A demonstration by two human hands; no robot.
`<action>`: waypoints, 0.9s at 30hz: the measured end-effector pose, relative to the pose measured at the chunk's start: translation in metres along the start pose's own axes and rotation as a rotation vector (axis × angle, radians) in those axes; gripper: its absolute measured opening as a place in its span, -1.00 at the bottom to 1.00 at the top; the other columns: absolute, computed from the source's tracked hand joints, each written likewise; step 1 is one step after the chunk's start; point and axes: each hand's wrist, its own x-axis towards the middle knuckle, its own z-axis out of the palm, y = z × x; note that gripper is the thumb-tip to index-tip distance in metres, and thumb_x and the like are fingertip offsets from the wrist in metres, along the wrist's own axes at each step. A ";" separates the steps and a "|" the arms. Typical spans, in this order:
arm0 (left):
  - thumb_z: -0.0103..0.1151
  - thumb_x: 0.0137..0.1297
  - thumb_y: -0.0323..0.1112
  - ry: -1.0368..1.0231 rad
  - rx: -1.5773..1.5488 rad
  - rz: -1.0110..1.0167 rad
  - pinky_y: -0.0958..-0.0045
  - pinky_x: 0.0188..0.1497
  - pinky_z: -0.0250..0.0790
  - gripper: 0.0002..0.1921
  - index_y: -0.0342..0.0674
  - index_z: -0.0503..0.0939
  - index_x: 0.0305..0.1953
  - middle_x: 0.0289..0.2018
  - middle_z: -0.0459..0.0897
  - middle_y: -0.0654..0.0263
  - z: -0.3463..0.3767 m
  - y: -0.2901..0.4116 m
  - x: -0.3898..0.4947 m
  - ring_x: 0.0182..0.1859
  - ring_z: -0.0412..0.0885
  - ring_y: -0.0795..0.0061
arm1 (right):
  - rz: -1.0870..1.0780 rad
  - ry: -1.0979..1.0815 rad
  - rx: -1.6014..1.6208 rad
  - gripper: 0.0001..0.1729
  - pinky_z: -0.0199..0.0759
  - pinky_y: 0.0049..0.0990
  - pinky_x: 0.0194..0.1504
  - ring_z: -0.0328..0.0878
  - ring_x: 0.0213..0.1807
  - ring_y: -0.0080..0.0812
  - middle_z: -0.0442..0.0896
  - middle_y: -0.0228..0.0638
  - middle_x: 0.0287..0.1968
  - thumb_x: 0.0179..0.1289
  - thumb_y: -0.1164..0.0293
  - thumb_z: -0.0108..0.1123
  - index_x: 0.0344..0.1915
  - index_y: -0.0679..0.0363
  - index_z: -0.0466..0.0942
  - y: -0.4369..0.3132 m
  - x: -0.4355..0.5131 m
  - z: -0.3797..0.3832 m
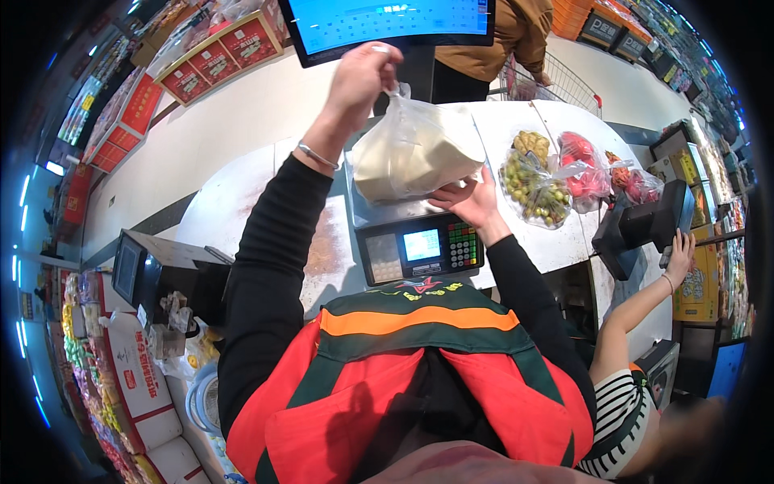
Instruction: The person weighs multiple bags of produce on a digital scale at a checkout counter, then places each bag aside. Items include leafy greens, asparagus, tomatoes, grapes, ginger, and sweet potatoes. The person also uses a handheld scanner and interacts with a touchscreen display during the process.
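In my left hand (364, 78) is the gathered top of a clear plastic bag (414, 151) with large, pale cream-coloured contents. My right hand (474, 202) has its fingers apart at the bag's lower right edge, the fingertips partly behind it. The bag is over the platform of a digital price scale (420, 248); whether it rests on the platform, I cannot tell. The scale has a lit display and a keypad facing me.
A monitor (393, 27) stands beyond the scale. Bagged green fruit (532, 187), bagged red fruit (583, 166) and more produce (641, 184) lie right on the white counter (242, 181). A co-worker's hand (680, 260) is at a black device (647, 224). Someone stands behind the monitor near a shopping cart (562, 85).
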 end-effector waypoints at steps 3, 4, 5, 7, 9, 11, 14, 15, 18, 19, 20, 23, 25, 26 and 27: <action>-0.14 0.47 -0.34 -0.119 -0.051 -0.009 0.57 -0.34 0.29 -0.76 -0.27 0.51 -0.34 -0.55 0.41 0.47 0.028 -0.026 0.010 -0.48 0.33 0.68 | -0.089 -0.096 -0.059 -0.20 0.04 0.25 0.32 0.12 0.38 0.29 0.16 0.24 0.35 0.42 -0.23 -0.33 0.45 0.01 -0.03 -0.034 -0.027 -0.025; -0.14 0.47 -0.34 -0.107 -0.041 -0.012 0.57 -0.32 0.31 -0.75 -0.27 0.51 -0.34 -0.56 0.41 0.47 0.035 -0.034 0.012 -0.48 0.33 0.68 | -0.103 -0.029 -0.149 -0.24 0.09 0.21 0.31 0.22 0.33 0.22 0.25 0.19 0.30 0.43 -0.19 -0.29 0.43 0.02 0.04 -0.042 -0.032 -0.033; -0.13 0.47 -0.34 -0.119 -0.049 -0.001 0.57 -0.30 0.32 -0.75 -0.28 0.51 -0.35 -0.57 0.41 0.47 0.042 -0.041 0.014 -0.48 0.33 0.67 | -0.115 -0.028 -0.240 -0.29 0.14 0.17 0.30 0.31 0.28 0.15 0.33 0.14 0.26 0.44 -0.14 -0.24 0.40 0.03 0.10 -0.049 -0.035 -0.040; -0.14 0.47 -0.35 -0.130 -0.050 -0.010 0.55 -0.26 0.35 -0.75 -0.29 0.51 -0.34 -0.54 0.47 0.41 0.051 -0.058 0.015 -0.44 0.41 0.64 | -0.170 0.064 -0.370 -0.37 0.24 0.07 0.26 0.46 0.18 0.01 0.47 0.02 0.17 0.45 -0.06 -0.16 0.34 0.06 0.23 -0.063 -0.038 -0.053; -0.14 0.47 -0.36 -0.135 -0.017 0.031 0.55 -0.21 0.36 -0.75 -0.31 0.52 -0.33 -0.48 0.52 0.37 0.059 -0.081 0.012 -0.37 0.47 0.61 | -0.237 0.277 -0.438 -0.45 0.34 -0.07 0.21 0.57 0.09 -0.13 0.58 -0.12 0.08 0.44 0.03 -0.09 0.28 0.08 0.34 -0.074 -0.036 -0.062; -0.15 0.47 -0.37 -0.139 0.068 0.108 0.50 -0.13 0.36 -0.75 -0.35 0.52 -0.32 -0.39 0.57 0.32 0.060 -0.105 -0.002 -0.32 0.48 0.57 | -0.375 0.352 -0.462 -0.51 0.40 -0.31 0.05 0.56 0.07 -0.32 0.57 -0.29 0.10 0.39 0.15 0.01 0.22 0.12 0.40 -0.085 -0.031 -0.066; -0.15 0.40 -0.36 -0.291 0.611 0.004 0.36 0.14 0.34 -0.74 -0.30 0.59 -0.15 -0.18 0.67 0.14 0.046 -0.130 -0.037 -0.04 0.61 0.31 | -0.505 0.381 -0.539 -0.55 0.39 -0.32 0.04 0.55 0.03 -0.36 0.56 -0.36 0.10 0.39 0.20 0.02 0.20 0.11 0.42 -0.097 -0.021 -0.069; -0.08 0.32 -0.41 -0.430 0.683 -0.006 0.30 0.21 0.31 -0.73 -0.28 0.57 -0.04 -0.13 0.65 0.09 0.041 -0.133 -0.049 0.05 0.58 0.20 | -0.519 0.375 -0.571 -0.56 0.38 -0.32 0.04 0.54 0.04 -0.36 0.56 -0.36 0.10 0.39 0.21 0.03 0.19 0.11 0.42 -0.101 -0.019 -0.070; 0.07 0.12 -0.45 -0.774 1.005 0.284 -0.06 0.44 -0.10 -0.51 -0.14 0.46 0.15 0.32 0.29 0.08 0.024 -0.125 -0.060 0.42 0.15 0.10 | -0.537 0.333 -0.441 -0.59 0.37 -0.37 -0.01 0.50 0.02 -0.33 0.56 -0.30 0.04 0.35 0.25 0.10 0.13 0.15 0.45 -0.111 -0.012 -0.072; 0.11 0.11 -0.41 -0.768 1.080 0.345 -0.13 0.45 -0.18 -0.49 -0.10 0.45 0.17 0.37 0.21 0.09 0.020 -0.118 -0.059 0.45 0.07 0.06 | -0.538 0.317 -0.340 -0.62 0.37 -0.36 -0.02 0.50 0.01 -0.30 0.57 -0.29 0.03 0.34 0.26 0.11 0.09 0.16 0.46 -0.114 -0.011 -0.073; 0.16 0.10 -0.37 -0.600 1.073 0.464 -0.15 0.45 -0.19 -0.47 -0.06 0.44 0.19 0.38 0.20 0.10 0.014 -0.110 -0.050 0.46 0.03 0.01 | -0.573 0.326 -0.326 -0.63 0.37 -0.36 -0.02 0.50 0.00 -0.29 0.57 -0.28 0.03 0.33 0.27 0.11 0.07 0.17 0.46 -0.116 -0.010 -0.074; 0.22 0.11 -0.25 -0.088 1.148 0.750 -0.18 0.40 -0.16 -0.44 0.00 0.42 0.20 0.38 0.19 0.13 -0.011 -0.079 0.008 0.44 0.02 -0.05 | -0.650 0.362 -0.282 -0.67 0.37 -0.35 -0.05 0.50 -0.03 -0.27 0.56 -0.27 0.00 0.32 0.30 0.10 0.02 0.20 0.47 -0.120 -0.008 -0.080; 0.21 0.14 -0.18 0.279 1.349 0.855 -0.01 0.31 -0.03 -0.46 0.04 0.41 0.20 0.33 0.25 0.15 -0.031 -0.059 0.052 0.33 0.15 0.09 | -0.703 0.444 -0.297 -0.68 0.37 -0.36 -0.07 0.50 -0.05 -0.29 0.57 -0.27 -0.04 0.31 0.32 0.10 0.01 0.21 0.46 -0.119 -0.008 -0.086; 0.20 0.16 -0.14 0.316 1.504 0.898 0.08 0.24 0.00 -0.46 0.06 0.39 0.21 0.30 0.28 0.17 -0.042 -0.048 0.071 0.25 0.19 0.15 | -0.706 0.456 -0.305 -0.70 0.38 -0.35 -0.09 0.51 -0.10 -0.29 0.57 -0.28 -0.07 0.31 0.34 0.08 -0.02 0.22 0.47 -0.117 -0.008 -0.090; 0.20 0.17 -0.10 0.360 1.666 0.938 0.16 0.17 0.03 -0.45 0.08 0.38 0.22 0.28 0.30 0.18 -0.051 -0.038 0.085 0.16 0.23 0.22 | -0.693 0.444 -0.314 -0.71 0.38 -0.37 -0.11 0.51 -0.12 -0.30 0.57 -0.27 -0.08 0.31 0.35 0.08 -0.02 0.23 0.47 -0.115 -0.008 -0.095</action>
